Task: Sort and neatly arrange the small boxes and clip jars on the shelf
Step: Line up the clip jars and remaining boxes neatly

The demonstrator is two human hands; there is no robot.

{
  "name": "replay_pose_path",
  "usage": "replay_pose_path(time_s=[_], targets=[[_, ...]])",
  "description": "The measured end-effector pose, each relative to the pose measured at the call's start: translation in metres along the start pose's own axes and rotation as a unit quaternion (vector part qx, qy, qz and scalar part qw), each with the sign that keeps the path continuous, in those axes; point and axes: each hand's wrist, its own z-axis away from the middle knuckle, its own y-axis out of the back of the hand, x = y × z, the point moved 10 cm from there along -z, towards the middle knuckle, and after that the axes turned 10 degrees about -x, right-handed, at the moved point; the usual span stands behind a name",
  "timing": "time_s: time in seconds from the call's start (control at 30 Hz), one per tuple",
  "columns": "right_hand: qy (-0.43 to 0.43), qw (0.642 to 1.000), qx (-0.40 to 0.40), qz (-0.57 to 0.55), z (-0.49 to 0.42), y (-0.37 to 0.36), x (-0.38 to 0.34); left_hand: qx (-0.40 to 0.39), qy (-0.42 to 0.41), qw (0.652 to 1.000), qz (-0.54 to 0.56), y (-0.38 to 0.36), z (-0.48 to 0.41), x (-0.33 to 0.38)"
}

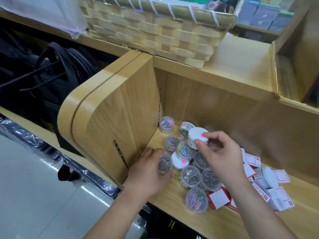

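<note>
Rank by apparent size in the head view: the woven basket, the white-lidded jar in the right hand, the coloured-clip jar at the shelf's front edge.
1. woven basket, by far the largest.
2. coloured-clip jar and white-lidded jar: nearly alike; the front one sits nearer the camera, so no ranking between them.

A stationery shop: wooden display shelf (198,211) with price-stickered clip jars (196,200), boxes (252,160), hanging bags (51,80).

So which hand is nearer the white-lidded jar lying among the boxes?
Right. The right hand sits just left of that jar; the left hand is farther left.
</note>
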Motion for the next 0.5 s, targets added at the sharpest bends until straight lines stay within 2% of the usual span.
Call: replay_pose_path(time_s=[0.07, 0.17, 0.27, 0.37, 0.5], targets=[[-0.013, 1.000, 0.013, -0.004, 0.006, 0.006, 0.007, 0.010, -0.001, 1.000, -0.018, 0.007, -0.001, 0.002], [-0.020, 0.999, 0.039, -0.001, 0.011, 0.017, 0.015, 0.080, -0.041, 0.995, -0.034, 0.026, -0.009, 0.018], [-0.011, 0.998, 0.058, 0.028, 0.015, 0.021, 0.015, 0.047, -0.106, 0.993, 0.009, 0.012, -0.025, 0.048], [0.033, 0.986, 0.077, 0.143, 0.017, 0.025, 0.004, 0.069, -0.117, 0.991, -0.014, 0.010, -0.031, 0.065], [0.034, 0.956, 0.042, 0.287, 0.007, 0.018, 0.004, 0.095, -0.125, 0.987, 0.024, 0.012, -0.029, 0.061]])
